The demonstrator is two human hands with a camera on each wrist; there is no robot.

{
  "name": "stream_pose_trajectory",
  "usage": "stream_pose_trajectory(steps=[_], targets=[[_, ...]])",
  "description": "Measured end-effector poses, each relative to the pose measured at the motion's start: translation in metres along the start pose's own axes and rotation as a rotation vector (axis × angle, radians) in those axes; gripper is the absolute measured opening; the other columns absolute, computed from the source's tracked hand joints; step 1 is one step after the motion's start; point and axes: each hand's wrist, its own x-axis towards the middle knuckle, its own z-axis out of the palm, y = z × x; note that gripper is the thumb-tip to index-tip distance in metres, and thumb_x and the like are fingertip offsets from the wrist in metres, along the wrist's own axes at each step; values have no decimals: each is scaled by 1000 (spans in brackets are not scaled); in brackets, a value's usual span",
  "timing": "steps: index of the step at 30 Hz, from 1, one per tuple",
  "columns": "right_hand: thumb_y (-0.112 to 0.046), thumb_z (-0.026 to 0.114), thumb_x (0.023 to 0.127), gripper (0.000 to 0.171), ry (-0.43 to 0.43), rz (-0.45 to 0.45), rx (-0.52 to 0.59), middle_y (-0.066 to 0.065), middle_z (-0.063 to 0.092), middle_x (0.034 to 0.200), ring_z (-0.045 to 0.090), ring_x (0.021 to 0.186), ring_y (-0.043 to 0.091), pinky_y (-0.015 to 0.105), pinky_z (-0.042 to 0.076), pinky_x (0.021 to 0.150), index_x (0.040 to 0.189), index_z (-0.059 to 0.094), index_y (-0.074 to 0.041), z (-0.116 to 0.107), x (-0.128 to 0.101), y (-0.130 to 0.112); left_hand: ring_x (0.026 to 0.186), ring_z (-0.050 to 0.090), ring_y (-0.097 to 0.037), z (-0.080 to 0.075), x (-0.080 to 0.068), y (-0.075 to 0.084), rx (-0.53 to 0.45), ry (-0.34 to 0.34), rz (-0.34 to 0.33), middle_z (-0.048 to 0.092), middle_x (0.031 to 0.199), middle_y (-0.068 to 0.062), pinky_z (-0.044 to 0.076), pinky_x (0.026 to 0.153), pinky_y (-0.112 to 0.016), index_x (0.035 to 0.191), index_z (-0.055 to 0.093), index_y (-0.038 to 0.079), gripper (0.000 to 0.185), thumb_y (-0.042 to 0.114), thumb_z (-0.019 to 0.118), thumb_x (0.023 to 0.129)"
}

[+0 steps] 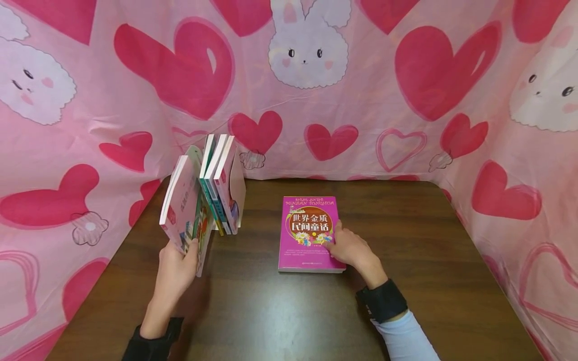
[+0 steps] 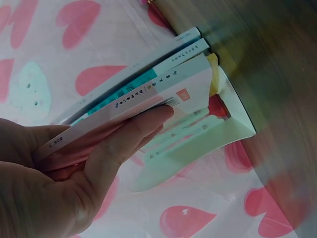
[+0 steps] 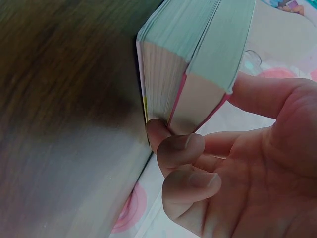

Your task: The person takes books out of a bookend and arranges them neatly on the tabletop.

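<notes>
My left hand grips a pink-and-white book by its lower edge and holds it upright, tilted left. The book leans against a row of standing books in a white bookend. In the left wrist view my thumb lies across the book's pink spine, with the bookend beyond it. A magenta book lies flat at the table's middle. My right hand pinches its right edge: curled fingers sit under the page block, the thumb on the cover.
The dark wooden table is walled on three sides by a pink cloth printed with hearts and rabbits. The bookend and its books stand at the back left corner. Bare wood lies to the right and at the front.
</notes>
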Motion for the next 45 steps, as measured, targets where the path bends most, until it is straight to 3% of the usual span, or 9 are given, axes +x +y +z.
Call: stream_pose_trajectory(steps=[9, 20, 30, 45], targets=[[-35, 72, 98, 94, -9, 16, 10, 31, 53, 141, 57, 117, 41, 62, 49, 102, 159, 20, 14, -1, 0, -1, 129, 55, -56, -1, -10, 6, -10, -9, -16, 52, 148, -35, 44, 98, -73, 155, 41, -7, 51, 7, 54, 107], [-36, 72, 99, 95, -10, 10, 9, 30, 52, 144, 57, 120, 41, 62, 48, 103, 160, 19, 13, 2, 0, 0, 120, 62, -56, 0, -26, 9, 4, 13, 55, 58, 139, -35, 48, 93, -71, 148, 48, -9, 45, 2, 58, 105], [-35, 72, 98, 95, -10, -6, 11, 30, 53, 141, 57, 118, 41, 63, 48, 103, 159, 20, 14, -1, -2, 0, 122, 58, -59, -2, -35, 14, 4, -6, 48, 55, 142, -36, 46, 93, -72, 151, 44, -8, 49, -2, 58, 104], [-35, 71, 99, 94, -23, 1, 10, 31, 52, 143, 56, 118, 42, 64, 47, 103, 159, 20, 15, -1, 1, 0, 117, 64, -55, 1, -47, 30, 3, 24, 140, 61, 135, -35, 49, 89, -74, 144, 52, -10, 45, -5, 63, 101]])
